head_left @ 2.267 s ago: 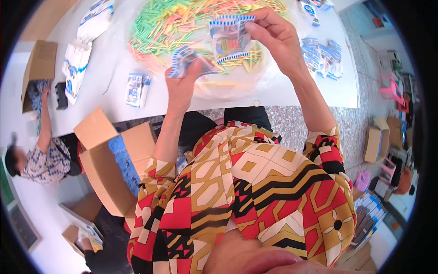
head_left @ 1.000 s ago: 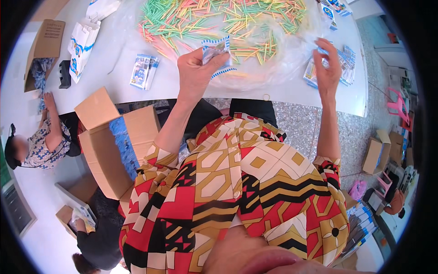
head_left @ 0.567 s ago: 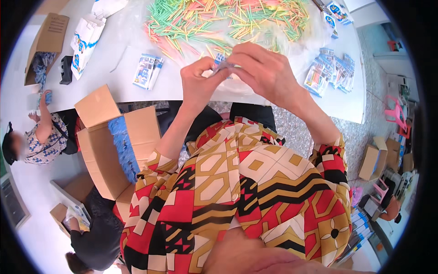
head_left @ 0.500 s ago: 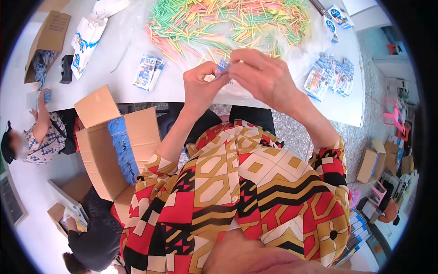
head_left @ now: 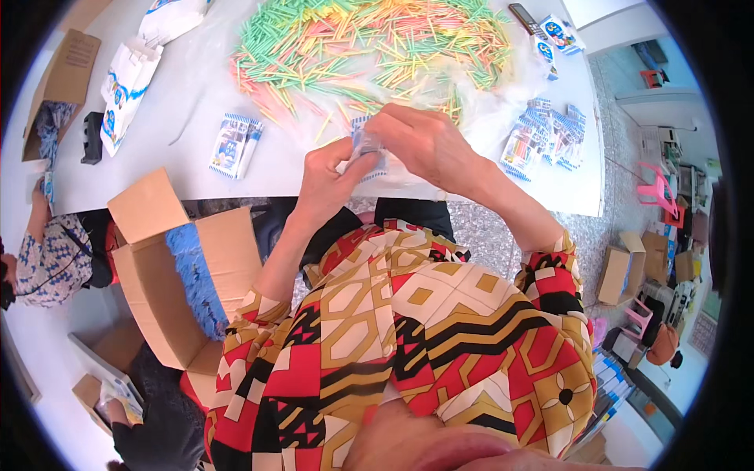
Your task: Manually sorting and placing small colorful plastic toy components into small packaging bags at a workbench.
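It seems a packing workshop: many coloured sticks (head_left: 369, 39) and small packets (head_left: 525, 147) lie on a white table (head_left: 275, 173), beside an open cardboard box (head_left: 161, 302).

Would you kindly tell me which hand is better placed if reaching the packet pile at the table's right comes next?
Probably the right hand: it is nearer that packet pile, while the left hand is farther away, its thumb pressed on the small packet.

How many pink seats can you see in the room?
2: one upper pink seat far right, past the table, and one lower pink seat beneath it in the picture. More could be hidden.
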`<state>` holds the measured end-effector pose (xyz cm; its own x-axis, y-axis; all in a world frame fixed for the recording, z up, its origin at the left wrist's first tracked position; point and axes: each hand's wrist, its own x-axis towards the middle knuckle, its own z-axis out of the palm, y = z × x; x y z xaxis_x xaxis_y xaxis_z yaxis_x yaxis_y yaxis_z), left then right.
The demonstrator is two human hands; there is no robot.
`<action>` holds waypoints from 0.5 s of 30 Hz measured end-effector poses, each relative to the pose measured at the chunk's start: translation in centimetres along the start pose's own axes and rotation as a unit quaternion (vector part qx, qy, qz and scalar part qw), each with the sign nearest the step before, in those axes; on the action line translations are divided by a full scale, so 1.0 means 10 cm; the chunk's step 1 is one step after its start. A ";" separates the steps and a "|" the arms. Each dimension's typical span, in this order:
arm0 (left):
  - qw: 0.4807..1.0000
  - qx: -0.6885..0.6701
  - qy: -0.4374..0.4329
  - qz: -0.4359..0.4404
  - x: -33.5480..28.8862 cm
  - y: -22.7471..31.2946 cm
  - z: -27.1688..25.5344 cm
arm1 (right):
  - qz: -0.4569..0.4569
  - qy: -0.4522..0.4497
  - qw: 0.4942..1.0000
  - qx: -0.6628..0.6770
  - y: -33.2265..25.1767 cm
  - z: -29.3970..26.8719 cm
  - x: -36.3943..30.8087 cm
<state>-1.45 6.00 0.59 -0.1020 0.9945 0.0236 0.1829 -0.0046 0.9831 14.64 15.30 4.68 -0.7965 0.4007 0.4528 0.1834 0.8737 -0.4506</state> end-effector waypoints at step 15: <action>0.995 0.011 0.073 0.062 0.09 -0.06 0.05 | 0.115 0.044 0.964 0.238 0.23 -0.24 0.06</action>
<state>-1.18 6.96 -0.10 -0.2180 0.9606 0.1726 0.2237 -0.1230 0.9669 15.96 18.15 5.72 -0.7113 0.6078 0.3531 0.0472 0.5425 -0.8387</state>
